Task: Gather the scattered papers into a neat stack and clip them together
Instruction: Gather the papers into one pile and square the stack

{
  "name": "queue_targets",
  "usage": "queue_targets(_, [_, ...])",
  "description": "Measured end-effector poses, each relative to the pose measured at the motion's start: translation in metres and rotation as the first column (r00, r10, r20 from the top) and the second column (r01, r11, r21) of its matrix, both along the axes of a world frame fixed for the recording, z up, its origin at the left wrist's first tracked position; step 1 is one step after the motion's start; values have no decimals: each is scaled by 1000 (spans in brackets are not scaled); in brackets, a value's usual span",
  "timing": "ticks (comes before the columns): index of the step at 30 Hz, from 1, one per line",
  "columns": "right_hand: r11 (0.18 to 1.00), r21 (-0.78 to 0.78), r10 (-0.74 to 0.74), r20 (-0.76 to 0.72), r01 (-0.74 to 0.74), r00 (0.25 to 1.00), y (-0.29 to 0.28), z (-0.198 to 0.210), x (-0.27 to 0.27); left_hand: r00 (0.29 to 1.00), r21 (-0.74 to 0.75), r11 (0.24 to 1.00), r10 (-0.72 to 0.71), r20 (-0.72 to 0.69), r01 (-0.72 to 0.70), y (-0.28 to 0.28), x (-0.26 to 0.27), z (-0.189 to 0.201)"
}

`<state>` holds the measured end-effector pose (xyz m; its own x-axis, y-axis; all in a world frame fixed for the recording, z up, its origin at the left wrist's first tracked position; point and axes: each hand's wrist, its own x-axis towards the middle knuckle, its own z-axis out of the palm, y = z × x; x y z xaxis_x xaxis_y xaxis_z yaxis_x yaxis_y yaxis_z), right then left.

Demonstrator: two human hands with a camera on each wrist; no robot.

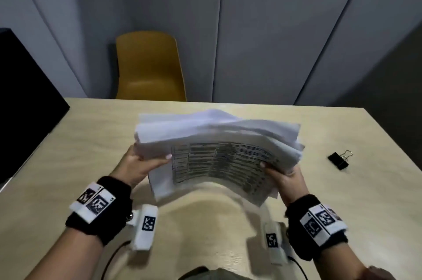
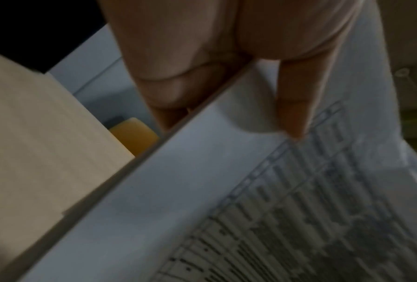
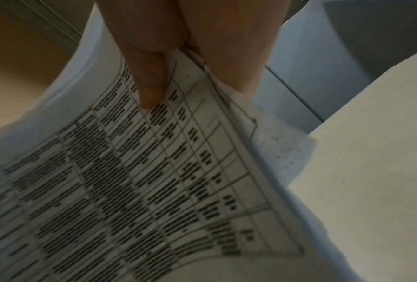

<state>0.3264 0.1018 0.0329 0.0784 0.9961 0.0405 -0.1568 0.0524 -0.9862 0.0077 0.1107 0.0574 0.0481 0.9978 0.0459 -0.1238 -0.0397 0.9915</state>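
A loose stack of white papers (image 1: 217, 154), its top sheet printed with a table, is held above the light wooden table (image 1: 91, 142), bowed and uneven at the edges. My left hand (image 1: 139, 165) grips its left side, thumb on top (image 2: 296, 106) and fingers underneath. My right hand (image 1: 283, 177) grips the right side the same way, thumb pressing on the printed sheet (image 3: 149, 82). The printed sheet fills the left wrist view (image 2: 250, 209) and the right wrist view (image 3: 154, 181). A black binder clip (image 1: 339, 159) with silver handles lies on the table to the right, apart from both hands.
A yellow chair (image 1: 148, 67) stands behind the table's far edge. A black object (image 1: 25, 101) sits at the left edge. Grey wall panels (image 1: 274, 28) rise behind.
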Motion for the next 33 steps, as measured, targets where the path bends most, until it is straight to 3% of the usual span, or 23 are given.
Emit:
queue_targets(3, [1000,-12,6,142,-4,990,-3,-1,-4,995,1,997,72,-64,-72,-1,5,-11])
queue_targets(7, [999,-18,-34,200,38,979,-7,-4,-5,976,-31,986,157,-148,-163,-7,13,-30])
queue_targets(12, [997,-15,-79,155,82,985,-8,1,-10,948,115,960,271,-169,-254,-4,29,-21])
queue_targets(17, [989,54,-144,93,139,985,-9,16,-15,944,190,935,320,-80,-301,-6,21,-8])
queue_targets(23, [914,-4,-405,15,405,914,3,47,-40,824,43,828,548,146,-559,-4,42,-2])
queue_targets(26, [875,-79,-479,-12,477,877,16,57,-44,761,-32,769,637,119,-639,5,46,3])
queue_targets(30, [871,-146,-479,-44,469,876,25,57,-44,756,-41,757,653,45,-652,15,46,-3])
queue_targets(33, [871,-96,-488,-66,481,870,21,58,-45,751,-78,758,652,100,-648,15,47,-2])
